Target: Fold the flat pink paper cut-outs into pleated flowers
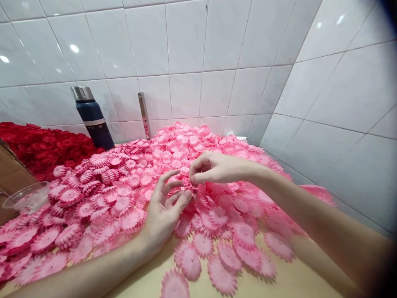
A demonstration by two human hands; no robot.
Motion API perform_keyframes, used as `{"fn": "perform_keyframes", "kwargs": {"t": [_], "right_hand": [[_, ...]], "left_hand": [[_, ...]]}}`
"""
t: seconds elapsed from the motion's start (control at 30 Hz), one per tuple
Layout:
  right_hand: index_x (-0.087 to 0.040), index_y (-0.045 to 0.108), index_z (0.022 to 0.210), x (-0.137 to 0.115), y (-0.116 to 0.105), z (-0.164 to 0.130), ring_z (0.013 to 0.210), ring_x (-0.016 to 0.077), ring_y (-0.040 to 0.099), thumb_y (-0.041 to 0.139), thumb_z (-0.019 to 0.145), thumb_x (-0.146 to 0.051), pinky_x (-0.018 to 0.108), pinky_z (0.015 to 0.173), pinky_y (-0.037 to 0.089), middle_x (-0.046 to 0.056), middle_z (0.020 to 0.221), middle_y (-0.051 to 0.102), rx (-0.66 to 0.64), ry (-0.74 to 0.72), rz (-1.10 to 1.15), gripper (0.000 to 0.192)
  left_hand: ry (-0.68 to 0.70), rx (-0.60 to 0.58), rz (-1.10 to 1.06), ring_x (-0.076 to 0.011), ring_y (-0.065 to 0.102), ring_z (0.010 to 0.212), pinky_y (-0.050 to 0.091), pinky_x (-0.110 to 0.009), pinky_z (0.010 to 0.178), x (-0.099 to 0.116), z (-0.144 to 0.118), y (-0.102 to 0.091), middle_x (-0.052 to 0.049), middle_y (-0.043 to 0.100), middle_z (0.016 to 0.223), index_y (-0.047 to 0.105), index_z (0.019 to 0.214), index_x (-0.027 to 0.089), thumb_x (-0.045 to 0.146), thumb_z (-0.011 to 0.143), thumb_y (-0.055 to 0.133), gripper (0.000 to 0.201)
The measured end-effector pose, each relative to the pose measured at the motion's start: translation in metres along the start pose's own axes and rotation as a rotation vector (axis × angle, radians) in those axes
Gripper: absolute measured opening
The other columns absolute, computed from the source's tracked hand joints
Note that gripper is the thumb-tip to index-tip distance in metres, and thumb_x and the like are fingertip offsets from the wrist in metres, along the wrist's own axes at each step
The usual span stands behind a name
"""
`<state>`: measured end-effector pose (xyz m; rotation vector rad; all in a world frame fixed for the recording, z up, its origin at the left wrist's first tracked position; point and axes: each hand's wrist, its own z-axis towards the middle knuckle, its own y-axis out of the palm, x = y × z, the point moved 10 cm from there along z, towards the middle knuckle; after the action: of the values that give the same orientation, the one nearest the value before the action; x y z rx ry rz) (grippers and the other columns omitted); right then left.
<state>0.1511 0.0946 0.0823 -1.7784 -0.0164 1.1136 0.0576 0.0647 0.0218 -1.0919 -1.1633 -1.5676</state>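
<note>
Centrally, pink flower piece point(188, 182) pinched between thumb and fingertips of right hand point(214, 167), just above the pile. Left hand point(164, 207) directly below, fingers spread and loosely open, fingertips touching the same piece; nothing gripped there.

Counted: two hands; one dark blue flask point(93, 118) with steel cap, upright against the wall; one clear plastic bowl point(26, 196) at the left edge; one metal strip point(144, 115) on the tiles. Pink flower pieces point(124, 198) too many to count.

Pieces round, thin, scalloped and ribbed like pleated foam or fabric. Red flower pieces point(40, 145) heaped far left. Tabletop point(279, 285) smooth, pale yellow. White tiled wall point(186, 54) glossy.
</note>
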Motion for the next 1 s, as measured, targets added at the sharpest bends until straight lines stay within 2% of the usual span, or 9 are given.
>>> {"fn": "perform_keyframes", "kwargs": {"t": [0.1,0.2,0.33,0.43,0.6,1.0], "right_hand": [[-0.016,0.065,0.071,-0.002,0.004,0.0,0.053,0.0088,0.039,0.051,0.076,-0.022,0.022,0.046,0.028,-0.002,0.062,0.052,-0.014,-0.018,-0.015,0.017],[-0.016,0.063,0.068,-0.001,0.004,0.0,0.052,0.0087,0.037,0.051,0.075,-0.023,0.022,0.045,0.027,-0.003,0.059,0.048,0.004,-0.012,-0.031,0.015],[-0.016,0.06,0.066,0.004,-0.001,0.001,0.052,0.0085,0.038,0.052,0.074,-0.022,0.022,0.045,0.027,-0.002,0.059,0.048,0.046,0.011,-0.04,0.013],[-0.016,0.063,0.071,0.005,-0.003,0.001,0.054,0.0087,0.04,0.052,0.077,-0.025,0.022,0.046,0.028,-0.002,0.062,0.052,0.051,0.014,-0.016,0.016],[-0.015,0.067,0.075,0.003,-0.003,0.001,0.054,0.0089,0.041,0.056,0.08,-0.036,0.022,0.045,0.028,0.0,0.064,0.053,0.052,0.031,0.032,0.024],[-0.016,0.064,0.07,0.003,0.002,0.007,0.053,0.0081,0.043,0.055,0.078,-0.027,0.022,0.046,0.029,-0.002,0.061,0.055,0.072,0.016,0.037,0.017]], "left_hand": [[0.012,-0.028,0.022,-0.0189,0.067,0.094,0.055,-0.032,0.087,0.001,0.001,0.003,-0.004,0.062,0.106,0.058,0.107,0.023,0.03,0.08,0.068,0.029],[0.026,0.036,0.024,-0.0179,0.068,0.092,0.055,-0.033,0.088,0.001,0.002,-0.004,-0.002,0.061,0.101,0.055,0.098,0.022,0.03,0.081,0.068,0.024],[0.037,0.082,0.045,-0.0157,0.067,0.09,0.054,-0.031,0.088,0.002,0.004,-0.011,0.0,0.06,0.101,0.055,0.101,0.023,0.03,0.08,0.069,0.026],[0.062,0.049,0.098,-0.0163,0.066,0.093,0.055,-0.027,0.085,0.006,0.003,-0.006,-0.003,0.062,0.104,0.059,0.102,0.022,0.027,0.08,0.07,0.025],[0.073,0.008,0.084,-0.0172,0.064,0.098,0.053,-0.028,0.087,0.008,0.003,-0.001,-0.005,0.066,0.107,0.06,0.106,0.021,0.025,0.081,0.069,0.026],[0.074,-0.007,0.069,-0.0165,0.064,0.098,0.053,-0.025,0.083,0.006,0.003,-0.001,-0.003,0.067,0.106,0.063,0.105,0.024,0.021,0.08,0.07,0.026]]}}
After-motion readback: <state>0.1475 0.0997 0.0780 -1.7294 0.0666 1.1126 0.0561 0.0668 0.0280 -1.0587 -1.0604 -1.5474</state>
